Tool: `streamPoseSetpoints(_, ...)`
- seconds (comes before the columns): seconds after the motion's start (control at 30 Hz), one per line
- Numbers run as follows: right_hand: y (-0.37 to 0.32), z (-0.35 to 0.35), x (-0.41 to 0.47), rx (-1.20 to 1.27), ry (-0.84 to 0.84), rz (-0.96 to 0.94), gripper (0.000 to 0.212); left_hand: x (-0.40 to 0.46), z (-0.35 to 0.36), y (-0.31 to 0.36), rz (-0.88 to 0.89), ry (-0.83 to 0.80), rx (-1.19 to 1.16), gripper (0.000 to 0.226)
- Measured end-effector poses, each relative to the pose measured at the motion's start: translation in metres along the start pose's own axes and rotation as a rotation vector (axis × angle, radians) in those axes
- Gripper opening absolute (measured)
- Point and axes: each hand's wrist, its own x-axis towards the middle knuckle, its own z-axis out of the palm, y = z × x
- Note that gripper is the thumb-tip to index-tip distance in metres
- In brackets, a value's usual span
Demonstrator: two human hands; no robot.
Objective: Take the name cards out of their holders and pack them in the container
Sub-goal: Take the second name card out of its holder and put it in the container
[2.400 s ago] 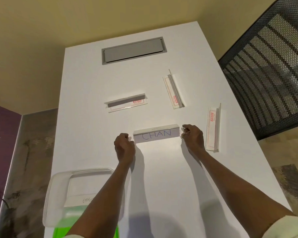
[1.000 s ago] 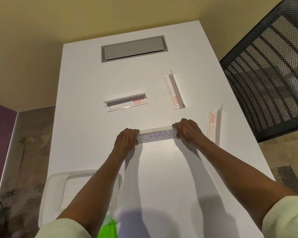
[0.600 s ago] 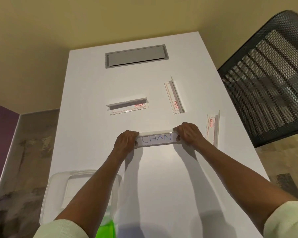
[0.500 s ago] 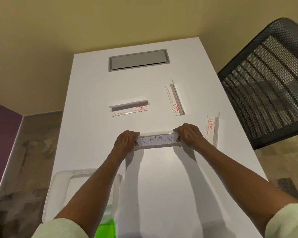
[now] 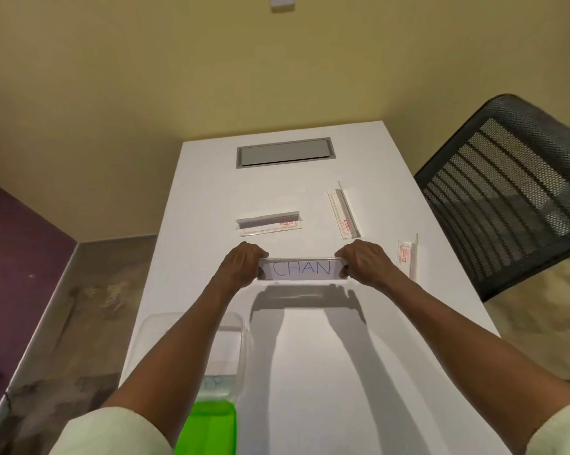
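Head view: left hand and right hand pinch the ends of the clear acrylic holder, raised above the white table, holding a white paper "CHAN" card. It looks light, stiff, slick; end grips suit.

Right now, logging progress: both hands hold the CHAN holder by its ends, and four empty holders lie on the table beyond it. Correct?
Not quite. The head view shows three empty holders, not four. Left hand and right hand do hold the CHAN holder by its ends.
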Motion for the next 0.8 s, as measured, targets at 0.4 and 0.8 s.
streamPoseSetpoints(0.4, -0.074, -0.041, -0.035, 0.008, 0.003, 0.005, 0.041, -0.072, -0.04, -0.027, -0.091, 0.034, -0.065, 0.035)
streamPoseSetpoints(0.8, -0.164, -0.032, -0.054, 0.026, 0.001, -0.093, 0.032, -0.142, -0.049, -0.091, -0.154, 0.035, -0.043, 0.048)
